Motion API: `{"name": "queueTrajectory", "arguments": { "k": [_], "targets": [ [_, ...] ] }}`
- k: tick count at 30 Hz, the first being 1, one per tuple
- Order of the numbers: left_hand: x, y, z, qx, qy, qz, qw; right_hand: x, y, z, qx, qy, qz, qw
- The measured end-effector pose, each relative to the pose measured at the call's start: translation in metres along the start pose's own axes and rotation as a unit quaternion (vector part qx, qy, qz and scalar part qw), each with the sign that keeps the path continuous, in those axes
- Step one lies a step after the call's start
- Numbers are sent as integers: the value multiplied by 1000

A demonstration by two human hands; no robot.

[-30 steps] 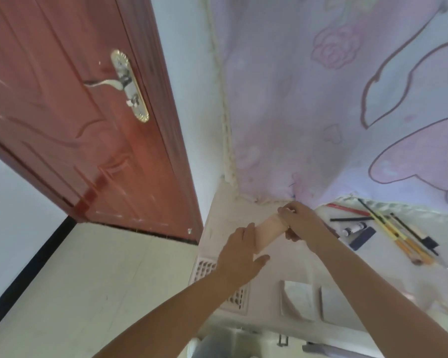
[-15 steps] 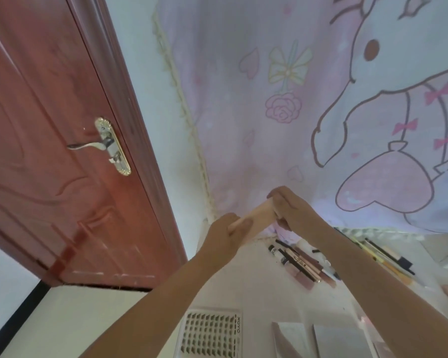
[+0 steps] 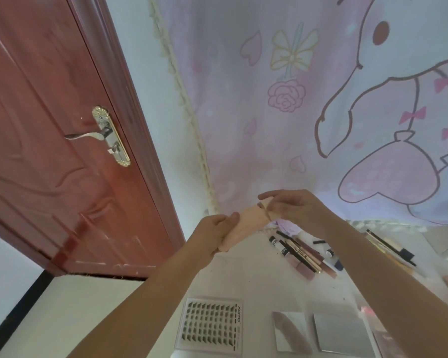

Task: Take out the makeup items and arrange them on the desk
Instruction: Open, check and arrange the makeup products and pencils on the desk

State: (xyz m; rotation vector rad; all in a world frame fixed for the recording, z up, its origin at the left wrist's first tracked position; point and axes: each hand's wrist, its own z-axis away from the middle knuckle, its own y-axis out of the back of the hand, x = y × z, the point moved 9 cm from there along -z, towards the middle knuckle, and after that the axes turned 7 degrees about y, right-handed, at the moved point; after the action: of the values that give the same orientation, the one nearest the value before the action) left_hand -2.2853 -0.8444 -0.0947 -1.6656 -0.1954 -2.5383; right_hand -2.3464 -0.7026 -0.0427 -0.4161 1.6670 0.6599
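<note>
**Pouch held slantwise between both hands, above the table**

Pouch (image 3: 246,226), peach and soft, sits in mid-frame with its long axis running from lower left to upper right. It hangs in the air over the white table (image 3: 259,282), touching nothing but the two hands.

Largest first: a pink cartoon curtain (image 3: 321,99) fills the upper right of the frame and a red door (image 3: 49,138) the left. On the table near the bottom edge lie a lash tray (image 3: 212,326) and two mirrors (image 3: 323,332); just right of the pouch lies a row of pencils and tubes (image 3: 300,254), already set out.

Left hand (image 3: 212,231) grasps the lower left end, fingers curled round it. Right hand (image 3: 292,205) pinches the upper right end, seemingly at the opening, though whether on a zip pull or the fabric edge I cannot tell.

The opening lies toward the right hand, which is the nearer to it; that hand would likely draw out the next item while the left steadies the body.
</note>
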Motion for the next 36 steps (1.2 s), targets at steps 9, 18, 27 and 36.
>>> {"name": "queueTrajectory", "arguments": {
  "k": [9,18,27,36],
  "targets": [
    [-52,2,5,-78,84,62,991,53,-23,12,3,-108,-37,993],
    [-131,7,27,-106,206,54,971,115,-54,30,-40,-222,59,972],
    [-204,-33,39,-29,268,-17,963,197,-80,37,-192,-219,213,933],
    [-233,-51,58,210,264,-105,935,230,-80,41,-197,-183,215,939]
  ]
}}
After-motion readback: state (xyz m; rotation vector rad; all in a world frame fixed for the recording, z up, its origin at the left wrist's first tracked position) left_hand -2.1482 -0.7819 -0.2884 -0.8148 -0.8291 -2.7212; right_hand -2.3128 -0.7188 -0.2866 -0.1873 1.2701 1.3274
